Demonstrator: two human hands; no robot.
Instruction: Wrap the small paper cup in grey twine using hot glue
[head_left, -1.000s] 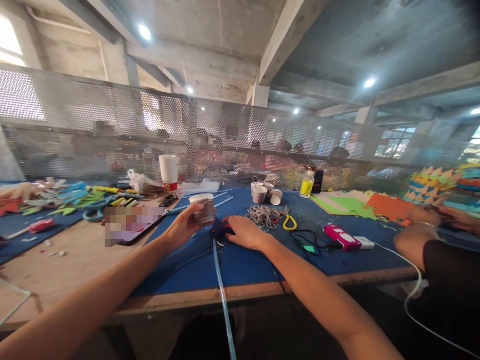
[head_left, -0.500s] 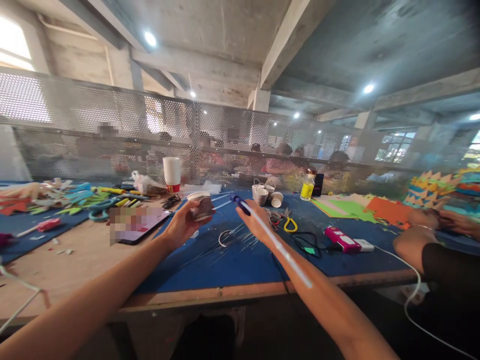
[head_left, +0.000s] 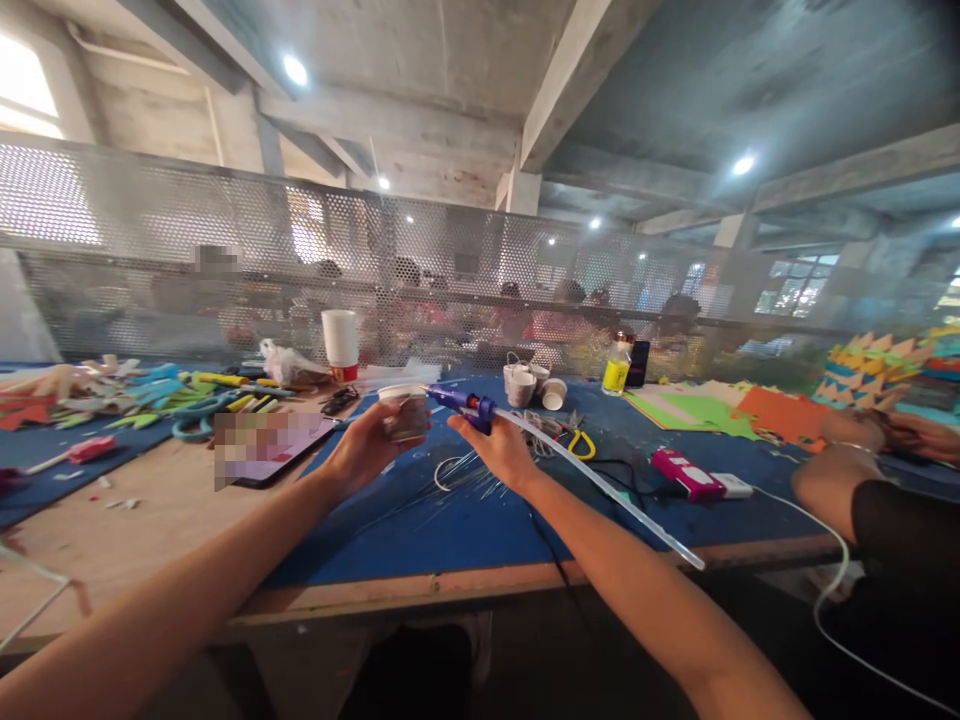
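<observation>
A small paper cup (head_left: pixel 407 413) is held upright above the blue mat by my left hand (head_left: pixel 364 436), whose fingers wrap its near side. My right hand (head_left: pixel 504 448) grips a blue hot glue gun (head_left: pixel 472 403), its nozzle pointing left at the cup's rim; whether the tip touches is too fine to tell. A long clear glue stick (head_left: pixel 607 487) sticks out of the gun's back, over my right forearm. Below the hands, thin glue strings and a pale ring (head_left: pixel 447 474) lie on the blue mat (head_left: pixel 360 550).
Several small cups (head_left: pixel 520 386) stand behind my right hand, near yellow-handled scissors (head_left: pixel 582 445). A phone (head_left: pixel 281 452) and cut paper scraps lie left. At right are a pink box (head_left: pixel 687 474), a yellow-labelled bottle (head_left: pixel 617 366), coloured paper (head_left: pixel 780 417) and another person's arm (head_left: pixel 836 480).
The glue gun has turned, its nozzle swinging left to the cup's rim. The glue stick has swung right, away from lying along my forearm. My left hand and the cup stay nearly in place.
</observation>
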